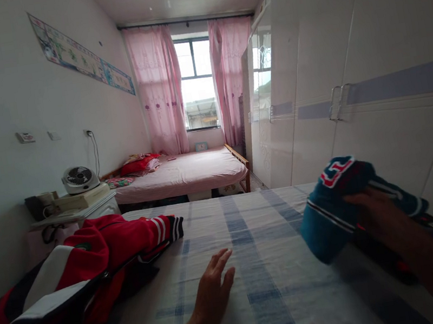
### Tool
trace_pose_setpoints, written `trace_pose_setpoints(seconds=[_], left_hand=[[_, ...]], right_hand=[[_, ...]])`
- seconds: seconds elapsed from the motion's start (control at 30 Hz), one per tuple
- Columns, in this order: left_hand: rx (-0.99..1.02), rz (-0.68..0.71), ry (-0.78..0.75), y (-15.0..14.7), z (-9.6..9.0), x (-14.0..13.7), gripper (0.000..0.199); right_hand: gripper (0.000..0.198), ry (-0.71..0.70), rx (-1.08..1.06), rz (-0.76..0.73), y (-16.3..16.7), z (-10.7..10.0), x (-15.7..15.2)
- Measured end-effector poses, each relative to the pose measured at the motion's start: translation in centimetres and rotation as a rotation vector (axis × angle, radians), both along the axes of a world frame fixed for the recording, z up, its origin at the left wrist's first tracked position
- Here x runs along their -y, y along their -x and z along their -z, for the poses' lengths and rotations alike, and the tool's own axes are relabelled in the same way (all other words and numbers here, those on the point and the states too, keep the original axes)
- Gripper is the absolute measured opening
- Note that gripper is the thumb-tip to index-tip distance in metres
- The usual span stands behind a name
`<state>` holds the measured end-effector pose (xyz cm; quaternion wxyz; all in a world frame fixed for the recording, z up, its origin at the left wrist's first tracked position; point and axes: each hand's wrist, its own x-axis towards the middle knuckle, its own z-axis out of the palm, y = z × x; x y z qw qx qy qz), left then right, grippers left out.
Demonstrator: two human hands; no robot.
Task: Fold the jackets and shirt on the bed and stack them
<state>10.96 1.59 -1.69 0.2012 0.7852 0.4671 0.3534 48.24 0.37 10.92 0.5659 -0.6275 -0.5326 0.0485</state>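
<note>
The teal garment (320, 233) is up in the right hand (372, 211), clamped from above with the fabric bunched into a thick roll, over the right side of the blue-and-white checked bedsheet (197, 247). Left hand (215, 285) has nothing in it – fingers apart over the middle of the sheet, can't tell if it's touching

Looks like soft, fairly light cloth to me, maybe sweatshirt weight, so no worry about breaking it and probably not slippery either. The annoying bit would be floppiness: grab one loose layer and I'd bet the roll unravels. I'd take it round the whole bundle, thumb under, with the other hand supporting the lower end by the black and white stripes

Hard to make out: the right hand and the folds cover much of the middle, so I can't say if it's a jacket or a top, and the red-and-white lettering (337, 171) is only partly readable. The dark item with red bits (404, 258) behind the right forearm is mostly blocked and blurry – no clue what it is. The red, white and black jacket (117, 238) on the left runs to the frame edge, its near end in shadow
</note>
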Motion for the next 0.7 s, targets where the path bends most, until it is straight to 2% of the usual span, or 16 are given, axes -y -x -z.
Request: trace_pose_setpoints(seconds=[0.07,0.13,0.23,0.3,0.37,0.43,0.5,0.57,0.6,0.63,0.7], left_hand=[[0.190,0.004,0.007,0.1,-0.3,0.2,0.047],[0.382,0.018,0.037,0.4,-0.5,0.4,0.052],[0.594,0.055,0.141,1.1,-1.1,0.5,0.055],[0.654,0.074,0.246,1.7,-1.6,0.2,0.049],[0.700,0.105,0.325,2.2,-2.1,-0.2,0.042],[0.738,0.160,0.355,2.6,-2.6,-0.5,0.040],[0.724,0.173,0.348,2.6,-2.8,-0.5,0.038],[0.668,0.111,0.314,2.5,-2.8,-0.3,0.037],[0.647,0.064,0.290,2.4,-2.7,-0.2,0.037],[0.639,0.022,0.269,2.3,-2.6,-0.1,0.038],[0.653,-0.032,0.233,2.1,-2.7,-0.1,0.041]], right_hand=[[0.024,0.098,-0.375,-0.407,5.9,-0.4,0.5],[0.030,0.165,-0.548,-0.702,11.2,-0.3,1.3],[0.034,0.311,-0.531,-1.055,16.6,0.6,2.4],[0.026,0.368,-0.403,-1.129,18.3,1.7,2.5],[0.021,0.341,-0.292,-1.035,18.4,2.8,1.9],[0.023,0.262,-0.263,-0.832,17.1,3.8,0.8],[0.026,0.127,-0.284,-0.578,14.6,4.9,-0.7],[0.026,0.003,-0.289,-0.325,11.3,6.5,-2.4],[0.026,-0.014,-0.270,-0.220,9.6,7.5,-3.2],[0.025,0.027,-0.249,-0.137,8.0,8.6,-3.9],[0.023,0.206,-0.147,-0.015,5.4,10.8,-4.9]])
